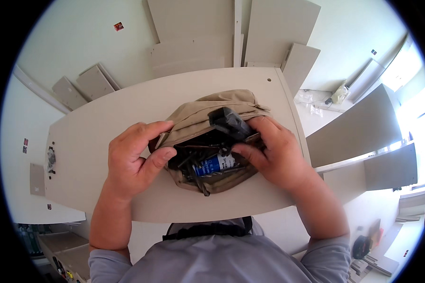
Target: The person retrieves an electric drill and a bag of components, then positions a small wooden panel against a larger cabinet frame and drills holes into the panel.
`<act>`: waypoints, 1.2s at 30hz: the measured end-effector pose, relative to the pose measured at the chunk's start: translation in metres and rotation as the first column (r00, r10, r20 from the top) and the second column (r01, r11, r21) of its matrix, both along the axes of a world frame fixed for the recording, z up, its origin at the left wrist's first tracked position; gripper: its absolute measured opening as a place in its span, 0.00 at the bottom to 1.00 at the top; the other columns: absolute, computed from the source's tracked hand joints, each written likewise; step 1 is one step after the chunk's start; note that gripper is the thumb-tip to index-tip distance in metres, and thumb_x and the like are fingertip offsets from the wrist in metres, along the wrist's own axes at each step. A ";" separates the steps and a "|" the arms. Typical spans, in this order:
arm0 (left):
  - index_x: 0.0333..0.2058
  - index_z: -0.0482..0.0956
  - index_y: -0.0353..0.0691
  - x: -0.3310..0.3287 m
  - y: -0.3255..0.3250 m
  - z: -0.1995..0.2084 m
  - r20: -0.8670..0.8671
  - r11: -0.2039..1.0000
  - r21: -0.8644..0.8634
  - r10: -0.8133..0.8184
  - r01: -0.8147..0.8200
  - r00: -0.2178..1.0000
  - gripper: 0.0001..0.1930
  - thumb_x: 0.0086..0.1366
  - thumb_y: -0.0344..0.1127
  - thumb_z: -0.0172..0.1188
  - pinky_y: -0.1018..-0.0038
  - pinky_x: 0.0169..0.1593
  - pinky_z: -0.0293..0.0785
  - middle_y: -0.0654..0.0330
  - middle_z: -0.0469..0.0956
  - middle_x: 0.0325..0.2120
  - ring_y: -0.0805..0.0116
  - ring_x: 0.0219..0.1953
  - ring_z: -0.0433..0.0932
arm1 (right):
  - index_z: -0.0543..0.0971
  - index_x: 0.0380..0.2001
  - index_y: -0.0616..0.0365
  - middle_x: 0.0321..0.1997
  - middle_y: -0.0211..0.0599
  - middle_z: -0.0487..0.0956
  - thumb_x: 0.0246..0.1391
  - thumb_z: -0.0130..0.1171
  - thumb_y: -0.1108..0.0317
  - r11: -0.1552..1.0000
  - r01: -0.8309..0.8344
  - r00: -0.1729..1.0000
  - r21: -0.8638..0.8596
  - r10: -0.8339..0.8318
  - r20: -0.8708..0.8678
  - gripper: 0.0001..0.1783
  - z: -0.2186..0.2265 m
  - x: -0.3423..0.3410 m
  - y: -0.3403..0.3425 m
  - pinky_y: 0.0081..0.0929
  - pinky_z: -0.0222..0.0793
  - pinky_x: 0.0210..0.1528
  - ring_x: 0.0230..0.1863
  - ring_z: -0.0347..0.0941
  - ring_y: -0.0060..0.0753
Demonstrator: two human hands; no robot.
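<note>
A tan cloth tool bag (189,123) lies on a pale panel, its mouth spread wide toward me. My left hand (138,153) pinches the bag's left rim between thumb and fingers. On the other side my right hand (276,150) grips the right rim, its thumb reaching into the opening beside a black blocky tool part (230,123) that sticks up out of the bag. Inside are a blue-and-white cylindrical container (212,165) and several dark slender rods, among them a bit-like piece (201,183) over the near edge. Deeper contents are in shadow.
The large pale panel (94,141) serves as the work surface. Small dark fittings (51,160) lie at its left end. Flat boards (278,37) lean against the far wall, and more panels (359,125) stand at the right. Clear plastic wrapping (311,101) lies on the floor.
</note>
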State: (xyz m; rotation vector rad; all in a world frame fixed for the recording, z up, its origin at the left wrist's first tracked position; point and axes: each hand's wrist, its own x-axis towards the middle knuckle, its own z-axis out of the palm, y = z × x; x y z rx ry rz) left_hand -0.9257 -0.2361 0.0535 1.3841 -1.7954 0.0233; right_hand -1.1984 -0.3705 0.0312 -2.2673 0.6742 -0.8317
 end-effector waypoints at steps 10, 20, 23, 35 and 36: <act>0.49 0.85 0.32 -0.001 0.005 0.000 -0.133 0.994 0.019 0.111 -0.109 0.985 0.17 0.68 0.38 0.72 0.77 0.37 0.74 0.56 0.84 0.32 0.71 0.30 0.79 | 0.80 0.43 0.53 0.51 0.36 0.82 0.44 0.75 0.70 0.972 -0.235 0.959 -0.007 0.231 -0.163 0.21 0.006 -0.007 0.000 0.40 0.77 0.48 0.47 0.80 0.47; 0.47 0.85 0.29 0.009 0.006 -0.001 -0.147 0.998 0.065 0.028 -0.018 0.989 0.20 0.65 0.40 0.74 0.77 0.37 0.75 0.57 0.85 0.33 0.72 0.30 0.79 | 0.79 0.38 0.50 0.55 0.29 0.80 0.38 0.69 0.75 0.835 -0.467 0.884 -0.290 0.433 -0.175 0.19 0.002 -0.008 -0.001 0.39 0.72 0.54 0.52 0.78 0.40; 0.46 0.85 0.29 0.012 0.005 -0.005 -0.182 0.999 0.045 0.015 -0.006 0.983 0.18 0.63 0.36 0.74 0.77 0.34 0.75 0.56 0.85 0.31 0.72 0.28 0.79 | 0.79 0.38 0.51 0.52 0.29 0.80 0.39 0.67 0.76 0.822 -0.483 0.876 -0.301 0.449 -0.179 0.18 0.000 -0.007 0.000 0.37 0.71 0.52 0.49 0.77 0.40; 0.46 0.85 0.31 0.009 0.001 0.002 -0.148 0.995 0.059 -0.071 0.080 0.986 0.19 0.61 0.37 0.76 0.76 0.32 0.75 0.57 0.84 0.29 0.71 0.26 0.79 | 0.83 0.43 0.54 0.49 0.36 0.83 0.31 0.68 0.78 0.902 -0.318 0.941 -0.291 0.262 -0.215 0.27 0.005 -0.006 0.002 0.41 0.73 0.57 0.54 0.78 0.49; 0.46 0.85 0.31 0.008 0.001 0.002 -0.152 0.992 0.071 -0.091 0.103 0.984 0.19 0.61 0.37 0.76 0.76 0.32 0.75 0.57 0.83 0.28 0.71 0.25 0.79 | 0.83 0.43 0.54 0.50 0.37 0.84 0.31 0.68 0.78 0.920 -0.256 0.951 -0.296 0.185 -0.248 0.27 0.004 -0.003 0.007 0.40 0.73 0.58 0.55 0.78 0.49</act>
